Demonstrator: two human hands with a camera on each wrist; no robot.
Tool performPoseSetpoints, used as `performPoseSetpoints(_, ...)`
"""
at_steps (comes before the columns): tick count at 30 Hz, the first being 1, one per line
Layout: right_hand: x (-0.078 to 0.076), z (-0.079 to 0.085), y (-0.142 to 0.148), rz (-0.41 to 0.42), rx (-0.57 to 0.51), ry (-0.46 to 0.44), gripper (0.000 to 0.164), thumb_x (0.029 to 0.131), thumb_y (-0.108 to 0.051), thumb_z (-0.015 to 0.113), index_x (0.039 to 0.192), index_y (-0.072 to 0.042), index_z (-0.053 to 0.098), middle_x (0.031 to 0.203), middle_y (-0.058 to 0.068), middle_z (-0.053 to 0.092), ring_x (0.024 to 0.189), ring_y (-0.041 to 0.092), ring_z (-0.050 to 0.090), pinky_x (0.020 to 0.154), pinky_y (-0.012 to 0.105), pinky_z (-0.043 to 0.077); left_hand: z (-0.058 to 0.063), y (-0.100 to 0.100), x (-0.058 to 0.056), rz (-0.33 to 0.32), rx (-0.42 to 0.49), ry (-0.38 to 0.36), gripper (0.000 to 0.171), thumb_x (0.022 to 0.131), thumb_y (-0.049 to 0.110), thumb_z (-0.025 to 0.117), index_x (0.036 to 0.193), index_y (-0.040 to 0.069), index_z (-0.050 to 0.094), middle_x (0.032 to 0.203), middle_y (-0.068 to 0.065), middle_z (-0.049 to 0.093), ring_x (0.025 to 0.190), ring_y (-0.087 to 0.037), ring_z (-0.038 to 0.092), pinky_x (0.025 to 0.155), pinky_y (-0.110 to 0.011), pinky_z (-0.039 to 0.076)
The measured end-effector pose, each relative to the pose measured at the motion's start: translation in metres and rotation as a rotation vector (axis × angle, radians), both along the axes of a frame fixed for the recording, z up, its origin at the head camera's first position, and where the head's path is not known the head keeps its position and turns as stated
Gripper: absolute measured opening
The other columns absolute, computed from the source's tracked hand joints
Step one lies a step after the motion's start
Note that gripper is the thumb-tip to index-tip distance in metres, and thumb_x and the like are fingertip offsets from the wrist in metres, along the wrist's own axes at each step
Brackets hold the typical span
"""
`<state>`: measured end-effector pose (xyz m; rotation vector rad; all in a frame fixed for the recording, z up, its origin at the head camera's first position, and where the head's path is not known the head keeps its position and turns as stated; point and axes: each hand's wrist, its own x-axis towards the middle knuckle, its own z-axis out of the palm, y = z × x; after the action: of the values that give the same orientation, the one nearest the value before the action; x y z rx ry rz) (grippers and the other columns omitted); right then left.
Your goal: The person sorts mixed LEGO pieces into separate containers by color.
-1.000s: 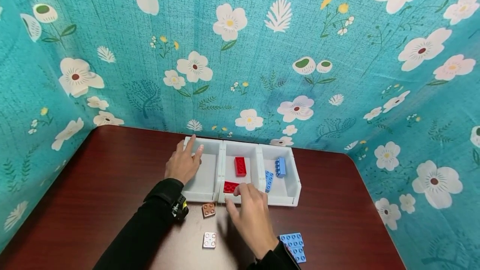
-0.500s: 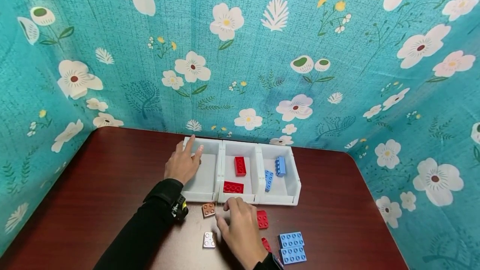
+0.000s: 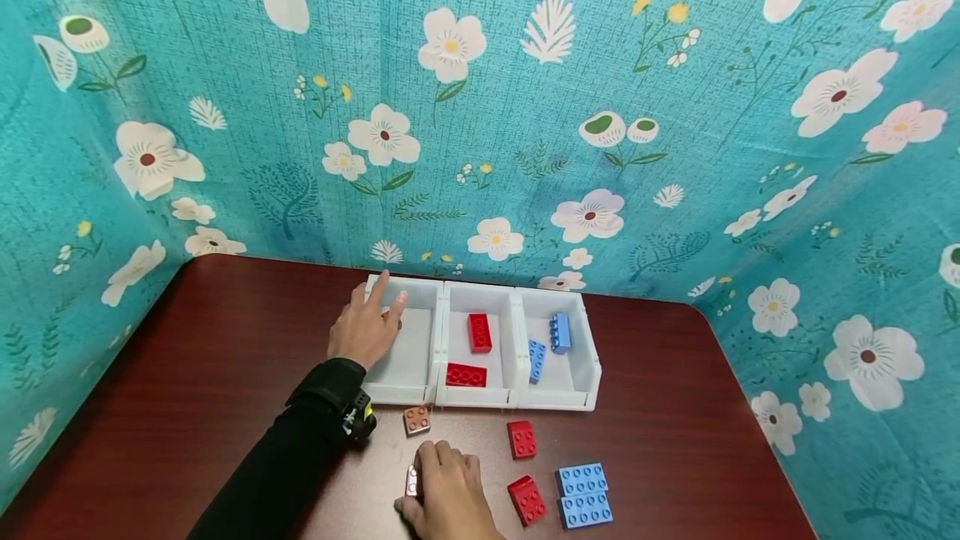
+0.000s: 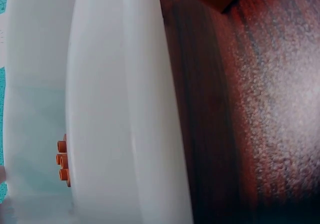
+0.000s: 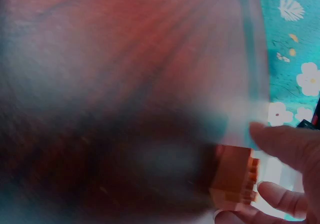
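My left hand (image 3: 365, 327) rests spread over the left edge of the left white bin (image 3: 405, 397), fingers straight. Inside that bin, the left wrist view shows an orange toy brick (image 4: 64, 161), mostly hidden by the wall. My right hand (image 3: 450, 490) is down at a small studded brick (image 3: 411, 480), whose top shines pale with glare in the head view. In the right wrist view this brick (image 5: 232, 179) looks orange and sits between the fingers, with a gap under the upper fingertip (image 5: 257, 130). Another orange brick (image 3: 417, 420) lies just before the bins.
The middle bin (image 3: 480, 397) holds two red bricks (image 3: 480, 332); the right bin (image 3: 558, 400) holds two blue ones (image 3: 559, 332). Right of my right hand lie two red bricks (image 3: 522, 439) and blue bricks (image 3: 583, 496) side by side. A flowered curtain (image 3: 495, 148) surrounds the table (image 3: 660, 423).
My right hand has moved from over the middle bin's front edge toward me and left, down to the pale-looking brick, uncovering the red bricks on the table. My left hand stays put.
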<state>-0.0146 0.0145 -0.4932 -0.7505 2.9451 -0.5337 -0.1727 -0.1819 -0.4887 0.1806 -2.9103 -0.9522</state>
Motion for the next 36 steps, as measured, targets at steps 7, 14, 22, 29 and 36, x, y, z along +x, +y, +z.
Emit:
performPoseSetpoints(7,0.001,-0.011,0.0,0.024,-0.035,0.093,0.041,0.073,-0.023,0.089,0.092,-0.015,0.053,0.081,-0.006,0.051,0.073,0.012,0.056,0.065,0.029,0.039,-0.002,0.0,0.001,0.002,0.005,0.035,0.065,0.108,0.052,0.037,0.162,0.017,0.025,0.156,-0.03,0.031,0.119,-0.054,0.055,0.089,-0.07,0.048)
performPoseSetpoints(14,-0.001,-0.004,0.001,0.008,-0.057,0.004,0.04,0.075,-0.022,0.089,0.094,-0.015,0.054,0.084,-0.007,0.053,0.075,0.01,0.055,0.071,0.032,0.045,-0.003,0.0,0.001,0.003,-0.002,0.036,0.064,0.108,0.051,0.037,0.162,0.017,0.026,0.155,-0.03,0.032,0.119,-0.054,0.055,0.088,-0.069,0.048)
performPoseSetpoints(22,-0.018,0.03,0.002,0.01,-0.128,0.12,0.045,0.077,-0.021,0.089,0.109,-0.008,0.059,0.099,0.002,0.067,0.091,0.02,0.067,0.083,0.04,0.053,-0.003,0.0,0.001,0.003,-0.006,0.05,0.064,0.108,0.049,0.039,0.162,0.016,0.026,0.155,-0.031,0.033,0.118,-0.053,0.056,0.088,-0.069,0.049)
performPoseSetpoints(29,-0.054,0.076,0.0,-0.007,-0.168,0.198,0.041,0.077,-0.018,0.09,0.099,-0.011,0.056,0.08,-0.005,0.058,0.073,0.01,0.056,0.083,0.043,0.053,-0.002,-0.001,0.002,0.003,-0.002,0.039,0.064,0.108,0.051,0.036,0.162,0.017,0.026,0.155,-0.031,0.031,0.12,-0.054,0.054,0.089,-0.07,0.047)
performPoseSetpoints(36,-0.076,0.112,-0.006,-0.007,-0.226,0.273,0.032,0.083,-0.015,0.084,0.1,-0.009,0.058,0.081,-0.001,0.06,0.074,0.012,0.056,0.087,0.047,0.051,-0.003,-0.001,0.0,-0.003,0.009,0.025,0.066,0.108,0.052,0.035,0.162,0.017,0.024,0.157,-0.031,0.029,0.122,-0.055,0.052,0.09,-0.071,0.046)
